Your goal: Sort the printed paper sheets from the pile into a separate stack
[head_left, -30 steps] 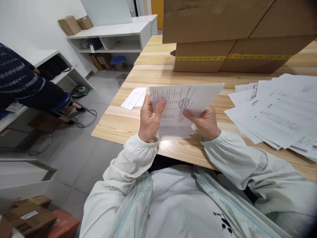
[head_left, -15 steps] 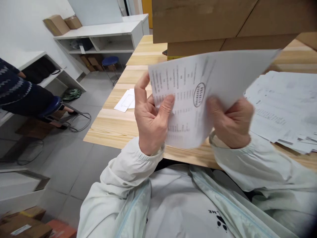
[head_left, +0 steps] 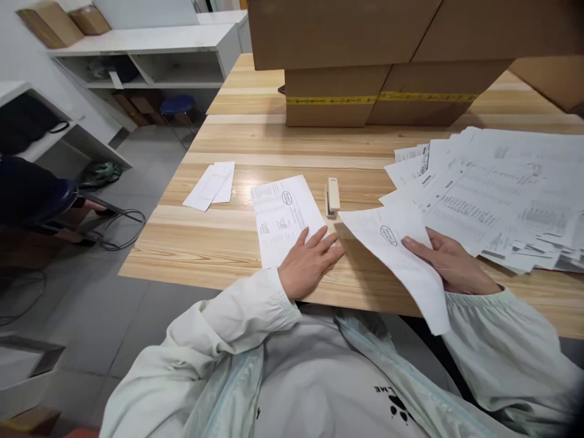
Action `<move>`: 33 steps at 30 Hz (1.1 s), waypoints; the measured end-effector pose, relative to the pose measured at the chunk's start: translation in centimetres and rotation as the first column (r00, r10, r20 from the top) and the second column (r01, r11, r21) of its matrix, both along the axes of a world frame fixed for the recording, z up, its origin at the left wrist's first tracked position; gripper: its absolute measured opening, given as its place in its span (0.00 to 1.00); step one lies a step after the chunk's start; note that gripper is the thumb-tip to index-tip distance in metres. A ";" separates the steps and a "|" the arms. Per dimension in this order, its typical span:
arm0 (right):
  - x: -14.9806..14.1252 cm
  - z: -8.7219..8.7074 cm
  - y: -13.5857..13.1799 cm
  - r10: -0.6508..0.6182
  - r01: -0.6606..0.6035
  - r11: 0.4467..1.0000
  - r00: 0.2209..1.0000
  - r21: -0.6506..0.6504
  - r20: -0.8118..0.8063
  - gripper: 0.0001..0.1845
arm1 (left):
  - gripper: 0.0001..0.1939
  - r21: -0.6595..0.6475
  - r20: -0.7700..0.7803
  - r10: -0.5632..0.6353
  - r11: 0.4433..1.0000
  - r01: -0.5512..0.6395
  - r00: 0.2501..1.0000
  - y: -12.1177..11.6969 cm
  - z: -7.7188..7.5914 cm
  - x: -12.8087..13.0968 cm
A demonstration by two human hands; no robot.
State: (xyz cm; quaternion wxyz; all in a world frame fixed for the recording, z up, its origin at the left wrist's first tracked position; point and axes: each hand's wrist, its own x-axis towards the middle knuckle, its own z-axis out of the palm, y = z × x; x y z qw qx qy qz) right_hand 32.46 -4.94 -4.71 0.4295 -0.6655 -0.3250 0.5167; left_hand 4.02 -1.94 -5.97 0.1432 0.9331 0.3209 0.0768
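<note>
My left hand (head_left: 310, 261) lies flat with fingers stretched on the near corner of a printed sheet (head_left: 283, 216) resting on the wooden table (head_left: 219, 237). A second stamped sheet (head_left: 401, 261) is gripped in my right hand (head_left: 449, 264), thumb on top, and its near end hangs over the table's front edge. A small beige stapler (head_left: 333, 196) stands between the two sheets, just beyond my hands.
A wide spread of printed papers (head_left: 493, 194) covers the table's right side. Two small white slips (head_left: 210, 184) lie to the left. Stacked cardboard boxes (head_left: 378, 61) stand at the back. Another person (head_left: 27, 194) sits on a stool at the far left, beside white shelves (head_left: 141, 55).
The sheets I held up in both hands have come down and parted: one now lies on the table under my left hand, the other went right in my right hand.
</note>
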 end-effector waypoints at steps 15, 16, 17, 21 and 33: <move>-1.8 -1.5 0.9 0.082 -0.084 0.996 0.996 0.038 0.034 0.23 | 0.09 -0.187 0.337 0.353 0.934 -0.305 0.873 3.3 1.8 -5.4; -1.9 -1.7 0.9 0.084 -0.086 0.995 0.996 0.052 0.044 0.24 | 0.07 -0.349 0.371 0.435 0.884 -0.311 0.820 2.6 2.0 -4.5; -2.0 -1.9 0.9 0.084 -0.087 0.994 0.995 0.066 0.051 0.24 | 0.07 -0.536 0.378 0.525 0.796 -0.282 0.762 1.9 2.2 -3.6; -2.6 -2.1 0.9 0.040 -0.046 0.994 0.997 0.098 0.061 0.25 | 0.14 -0.949 0.282 0.761 0.312 0.051 0.585 0.5 2.7 -0.5; 0.2 1.2 1.0 0.144 -0.277 0.959 0.646 0.054 0.749 0.31 | 0.09 -0.981 0.149 0.849 0.191 -0.032 0.507 1.6 1.8 2.1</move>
